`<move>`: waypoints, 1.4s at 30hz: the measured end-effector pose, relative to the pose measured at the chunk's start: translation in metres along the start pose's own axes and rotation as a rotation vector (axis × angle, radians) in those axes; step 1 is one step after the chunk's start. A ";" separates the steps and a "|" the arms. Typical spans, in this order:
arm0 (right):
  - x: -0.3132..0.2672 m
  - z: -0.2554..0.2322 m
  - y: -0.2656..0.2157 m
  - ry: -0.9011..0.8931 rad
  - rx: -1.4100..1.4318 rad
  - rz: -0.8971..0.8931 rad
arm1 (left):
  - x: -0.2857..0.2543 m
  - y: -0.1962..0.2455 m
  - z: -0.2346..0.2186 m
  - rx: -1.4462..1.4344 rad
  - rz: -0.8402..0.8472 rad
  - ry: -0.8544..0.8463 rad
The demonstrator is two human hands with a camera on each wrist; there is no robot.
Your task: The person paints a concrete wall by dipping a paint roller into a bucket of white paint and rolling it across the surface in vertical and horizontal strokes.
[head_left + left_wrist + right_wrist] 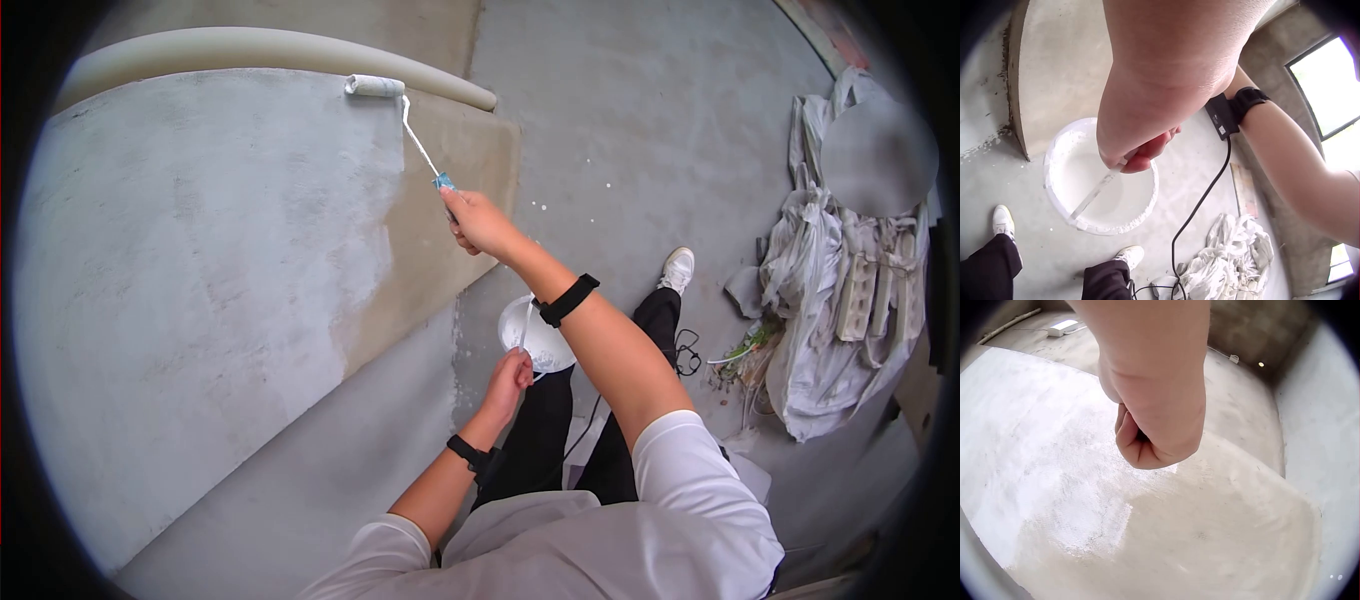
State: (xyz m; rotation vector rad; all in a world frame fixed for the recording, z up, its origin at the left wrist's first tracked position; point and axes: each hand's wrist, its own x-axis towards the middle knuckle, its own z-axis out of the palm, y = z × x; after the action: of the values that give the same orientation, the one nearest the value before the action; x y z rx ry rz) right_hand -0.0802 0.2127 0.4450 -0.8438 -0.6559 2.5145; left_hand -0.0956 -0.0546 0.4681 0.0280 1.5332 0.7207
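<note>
Clamped round the paint roller (376,87) at the far edge of the wall (220,220), the right hand (483,222) appears mid-coating, the left hand (510,378) clasping the bucket handle (1094,196); the next stroke likely requires rolling right.

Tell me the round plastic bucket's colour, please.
The bucket is white, clearest in the left wrist view.

Roller (374,87) at wall's (210,220) far edge; bucket (1053,181) right of wall, sacking (795,255) farther right.
</note>
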 end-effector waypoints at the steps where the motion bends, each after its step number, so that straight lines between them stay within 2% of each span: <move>1: -0.002 -0.001 0.002 0.006 0.001 0.003 | 0.001 -0.002 -0.001 0.000 -0.006 -0.003; 4: -0.014 0.002 0.010 0.037 -0.072 0.031 | 0.001 -0.005 -0.003 -0.028 -0.007 -0.009; 7: -0.026 0.009 0.027 -0.049 -0.009 0.134 | 0.002 -0.008 -0.004 -0.064 -0.002 0.025; 14: -0.049 0.030 0.086 -0.076 -0.007 0.092 | 0.001 -0.010 -0.009 -0.041 -0.030 0.046; 17: -0.053 0.029 0.087 -0.050 -0.013 0.094 | 0.000 -0.009 -0.005 -0.043 -0.018 0.054; 22: -0.055 0.009 0.055 -0.030 -0.022 0.074 | -0.002 -0.009 -0.007 -0.049 -0.036 0.054; 25: -0.045 0.003 0.028 0.049 0.044 0.060 | -0.003 -0.008 -0.010 -0.029 -0.031 -0.008; 33: -0.022 0.005 -0.020 -0.027 0.206 0.055 | -0.006 -0.005 -0.016 -0.051 -0.021 -0.005; 38: -0.024 0.024 -0.037 0.079 0.474 0.198 | -0.009 -0.007 -0.027 -0.076 -0.021 0.015; 40: -0.025 0.020 -0.048 0.066 0.473 0.241 | -0.008 -0.009 -0.027 -0.109 -0.010 -0.002; 42: -0.024 0.018 -0.064 0.050 0.457 0.283 | -0.011 -0.009 -0.026 -0.116 0.007 0.067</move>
State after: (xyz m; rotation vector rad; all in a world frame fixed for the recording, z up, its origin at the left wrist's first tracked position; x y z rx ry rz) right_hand -0.0603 0.2466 0.5036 -0.8665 0.0692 2.7168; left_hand -0.1141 -0.0768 0.4719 -0.0787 1.5529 0.8223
